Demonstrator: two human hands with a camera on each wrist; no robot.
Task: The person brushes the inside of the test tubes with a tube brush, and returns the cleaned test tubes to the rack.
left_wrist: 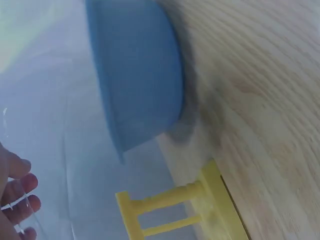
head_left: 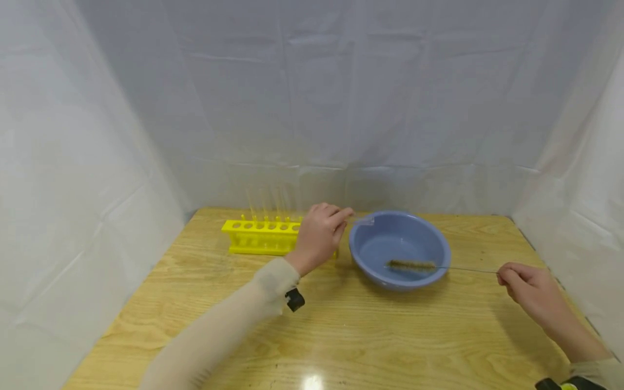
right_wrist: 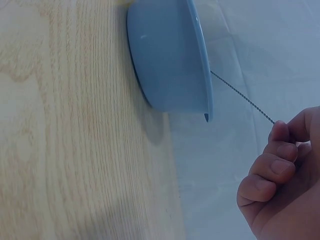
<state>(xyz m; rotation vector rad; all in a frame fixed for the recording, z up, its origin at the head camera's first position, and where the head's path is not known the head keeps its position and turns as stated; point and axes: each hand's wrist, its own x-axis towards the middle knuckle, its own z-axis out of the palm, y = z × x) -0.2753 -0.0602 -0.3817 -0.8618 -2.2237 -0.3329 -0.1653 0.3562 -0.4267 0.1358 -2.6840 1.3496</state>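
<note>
My left hand (head_left: 319, 233) pinches a clear test tube (head_left: 364, 220), whose open end reaches to the left rim of the blue basin (head_left: 390, 238). In the left wrist view, the curled fingers (left_wrist: 22, 207) hold the tube at the lower left. My right hand (head_left: 533, 292) grips the thin wire handle of a test tube brush (head_left: 413, 265). The brown bristles point left, over the inside of the basin. Thumb and forefinger pinch the end of the twisted wire (right_wrist: 242, 95) in the right wrist view.
A yellow test tube rack (head_left: 258, 230) stands left of the basin, partly hidden by my left hand. Several clear tubes (head_left: 265, 203) rise at its back. White sheeting (head_left: 317, 108) surrounds the wooden table (head_left: 370, 336) at the back and sides.
</note>
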